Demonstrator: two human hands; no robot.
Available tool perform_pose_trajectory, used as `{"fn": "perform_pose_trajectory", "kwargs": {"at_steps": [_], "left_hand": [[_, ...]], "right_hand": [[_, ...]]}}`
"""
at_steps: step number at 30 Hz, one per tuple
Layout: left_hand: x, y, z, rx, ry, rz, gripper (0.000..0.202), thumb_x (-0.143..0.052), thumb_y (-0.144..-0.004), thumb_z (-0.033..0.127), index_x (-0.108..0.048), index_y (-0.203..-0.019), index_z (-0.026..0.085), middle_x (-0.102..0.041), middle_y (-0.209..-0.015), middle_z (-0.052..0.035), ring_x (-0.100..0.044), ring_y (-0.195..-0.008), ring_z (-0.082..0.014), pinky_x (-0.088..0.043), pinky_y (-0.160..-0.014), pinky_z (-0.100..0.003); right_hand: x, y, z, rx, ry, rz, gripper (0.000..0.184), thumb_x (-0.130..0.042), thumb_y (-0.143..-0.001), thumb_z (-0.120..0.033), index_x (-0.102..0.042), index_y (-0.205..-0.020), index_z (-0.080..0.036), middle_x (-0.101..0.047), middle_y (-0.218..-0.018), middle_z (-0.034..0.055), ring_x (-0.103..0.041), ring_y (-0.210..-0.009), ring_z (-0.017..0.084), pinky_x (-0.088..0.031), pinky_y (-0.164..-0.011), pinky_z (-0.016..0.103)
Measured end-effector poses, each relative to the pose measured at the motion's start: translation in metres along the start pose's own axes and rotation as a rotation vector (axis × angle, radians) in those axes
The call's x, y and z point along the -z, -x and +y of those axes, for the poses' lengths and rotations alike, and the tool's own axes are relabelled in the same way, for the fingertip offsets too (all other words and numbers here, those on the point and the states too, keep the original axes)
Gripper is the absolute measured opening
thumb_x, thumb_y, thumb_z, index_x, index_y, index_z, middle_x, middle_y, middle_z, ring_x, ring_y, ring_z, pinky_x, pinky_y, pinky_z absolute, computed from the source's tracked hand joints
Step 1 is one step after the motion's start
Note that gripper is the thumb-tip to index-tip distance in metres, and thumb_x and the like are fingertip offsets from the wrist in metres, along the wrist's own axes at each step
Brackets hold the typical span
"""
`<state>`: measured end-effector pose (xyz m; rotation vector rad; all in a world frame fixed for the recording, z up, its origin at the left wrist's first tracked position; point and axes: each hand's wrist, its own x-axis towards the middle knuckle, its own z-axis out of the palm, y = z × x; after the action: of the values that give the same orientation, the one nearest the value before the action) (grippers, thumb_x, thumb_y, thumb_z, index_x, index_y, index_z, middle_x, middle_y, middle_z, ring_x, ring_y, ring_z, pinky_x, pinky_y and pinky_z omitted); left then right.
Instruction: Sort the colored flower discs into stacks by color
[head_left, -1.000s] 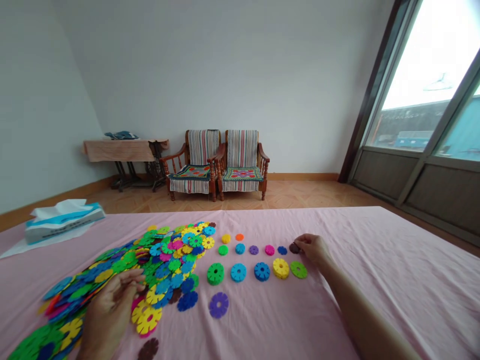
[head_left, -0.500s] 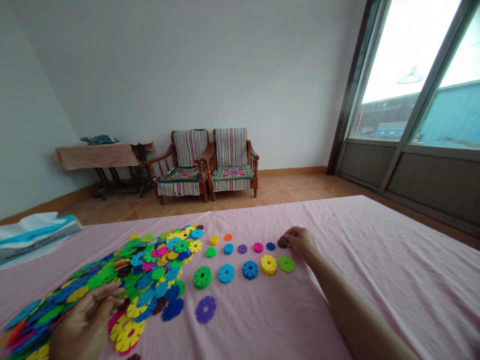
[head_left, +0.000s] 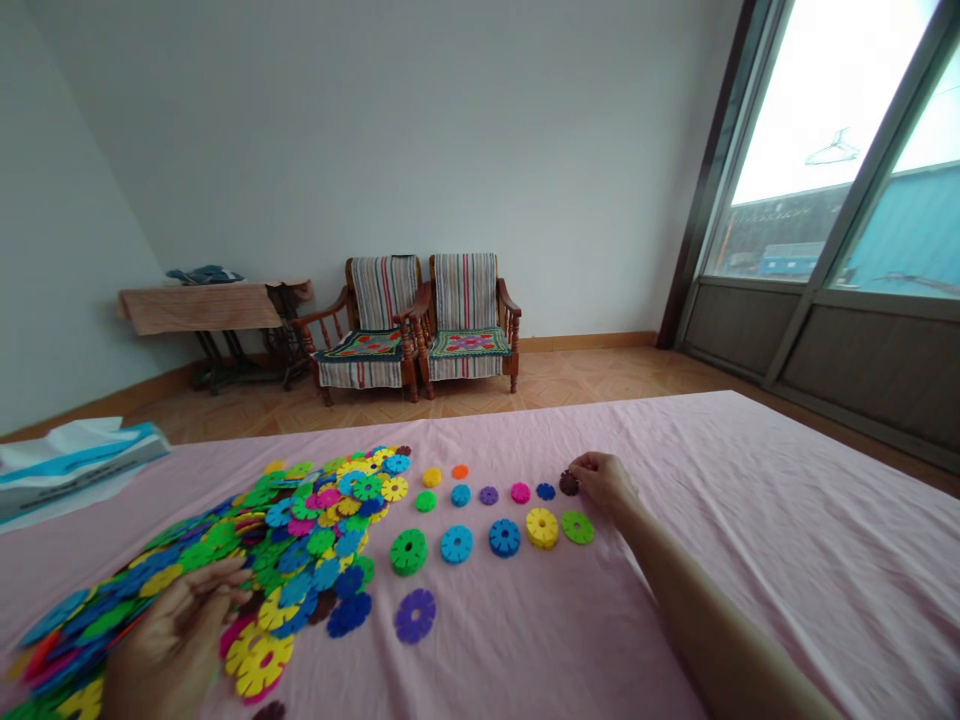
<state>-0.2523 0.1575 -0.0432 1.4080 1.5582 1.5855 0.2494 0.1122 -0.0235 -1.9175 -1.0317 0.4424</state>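
In the head view, the right hand (head_left: 606, 483) has its grip closed around the edge of a small dark-brown notched plastic disc (head_left: 568, 484), between thumb and fingertips. The disc is at the right end of a row of small discs, just beside a small dark-blue notched disc (head_left: 545, 491), over the pink cloth-covered surface (head_left: 540, 630). Nearer, a large light-green notched disc (head_left: 577, 527) ends a row of larger ones. The left hand (head_left: 169, 625) is curled at the multicoloured heap of flat notched plastic discs (head_left: 322, 545); whether its grip holds anything, I cannot tell.
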Motion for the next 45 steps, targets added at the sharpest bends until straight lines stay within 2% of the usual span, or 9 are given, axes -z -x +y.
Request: {"fn": "perform_pose_trajectory", "kwargs": {"at_steps": [4, 8, 23, 28, 30, 33, 36, 40, 45], "left_hand": [[0.001, -0.002, -0.005, 0.012, 0.005, -0.020, 0.027, -0.066, -0.070, 0.039, -0.063, -0.093, 0.024, -0.067, -0.088, 0.0027, -0.063, -0.074, -0.0183, -0.055, -0.065, -0.027], [0.002, -0.002, -0.003, 0.029, -0.012, -0.038, 0.031, -0.066, -0.069, 0.040, -0.061, -0.095, 0.022, -0.066, -0.090, 0.0009, -0.062, -0.074, -0.0178, -0.054, -0.066, -0.026], [-0.001, 0.004, 0.015, 0.033, -0.036, -0.030, 0.029, -0.063, -0.066, 0.041, -0.061, -0.089, 0.023, -0.066, -0.085, 0.0017, -0.062, -0.070, -0.0168, -0.053, -0.065, -0.025], [-0.001, 0.004, 0.018, 0.045, -0.061, -0.032, 0.032, -0.062, -0.066, 0.042, -0.061, -0.090, 0.023, -0.066, -0.083, 0.0018, -0.062, -0.072, -0.0175, -0.054, -0.066, -0.026], [-0.001, 0.005, 0.018, 0.047, -0.062, -0.032, 0.031, -0.062, -0.067, 0.043, -0.062, -0.091, 0.023, -0.066, -0.084, 0.0018, -0.063, -0.073, -0.0176, -0.054, -0.067, -0.026], [-0.002, 0.007, 0.019, 0.031, -0.048, -0.029, 0.031, -0.062, -0.068, 0.043, -0.062, -0.091, 0.023, -0.066, -0.086, 0.0020, -0.063, -0.075, -0.0177, -0.054, -0.067, -0.025], [-0.004, 0.009, 0.024, 0.013, -0.054, -0.028, 0.031, -0.062, -0.068, 0.043, -0.062, -0.091, 0.023, -0.065, -0.085, 0.0018, -0.063, -0.074, -0.0179, -0.054, -0.067, -0.026], [-0.005, 0.011, 0.031, 0.005, -0.042, -0.029, 0.031, -0.062, -0.067, 0.042, -0.062, -0.089, 0.021, -0.065, -0.084, 0.0006, -0.062, -0.072, -0.0174, -0.053, -0.065, -0.026], [-0.005, 0.015, 0.035, -0.024, -0.018, -0.016, 0.031, -0.062, -0.066, 0.042, -0.061, -0.089, 0.020, -0.064, -0.082, -0.0002, -0.062, -0.070, -0.0170, -0.053, -0.064, -0.026]], "right_hand": [[-0.002, 0.004, -0.006, -0.120, 0.180, 0.043, 0.014, -0.057, -0.072, -0.029, -0.070, -0.071, -0.022, -0.071, -0.075, 0.0029, -0.063, -0.079, 0.023, -0.038, -0.074, 0.037], [-0.001, 0.005, -0.009, -0.146, 0.267, 0.025, 0.015, -0.056, -0.076, -0.030, -0.070, -0.076, -0.024, -0.071, -0.080, 0.0010, -0.063, -0.083, 0.022, -0.035, -0.079, 0.039], [-0.001, 0.004, -0.003, -0.096, 0.323, 0.025, 0.019, -0.052, -0.081, -0.032, -0.069, -0.082, -0.024, -0.072, -0.082, 0.0019, -0.065, -0.084, 0.023, -0.038, -0.070, 0.033], [0.001, 0.001, -0.003, 0.001, 0.319, 0.013, 0.018, -0.054, -0.082, -0.033, -0.068, -0.081, -0.021, -0.071, -0.082, 0.0037, -0.065, -0.076, 0.019, -0.039, -0.062, 0.027], [0.000, 0.002, -0.004, 0.060, 0.325, 0.004, 0.016, -0.060, -0.078, -0.033, -0.066, -0.085, -0.020, -0.070, -0.085, 0.0035, -0.064, -0.077, 0.018, -0.039, -0.062, 0.026], [-0.003, 0.006, -0.007, 0.134, 0.347, 0.005, 0.024, -0.069, -0.068, -0.029, -0.064, -0.090, -0.020, -0.069, -0.087, 0.0032, -0.063, -0.081, 0.020, -0.039, -0.066, 0.027], [-0.004, 0.011, -0.009, 0.178, 0.357, 0.019, 0.028, -0.071, -0.064, -0.025, -0.063, -0.091, -0.020, -0.069, -0.086, 0.0034, -0.062, -0.082, 0.021, -0.040, -0.069, 0.030], [0.000, 0.016, -0.020, 0.233, 0.302, 0.043, 0.026, -0.064, -0.073, -0.031, -0.060, -0.095, -0.017, -0.068, -0.086, 0.0055, -0.062, -0.077, 0.020, -0.043, -0.068, 0.030], [0.000, 0.033, -0.057, 0.350, 0.184, 0.038, 0.022, -0.052, -0.081, -0.033, -0.060, -0.096, -0.018, -0.068, -0.086, 0.0042, -0.063, -0.077, 0.017, -0.046, -0.070, 0.028]]}}
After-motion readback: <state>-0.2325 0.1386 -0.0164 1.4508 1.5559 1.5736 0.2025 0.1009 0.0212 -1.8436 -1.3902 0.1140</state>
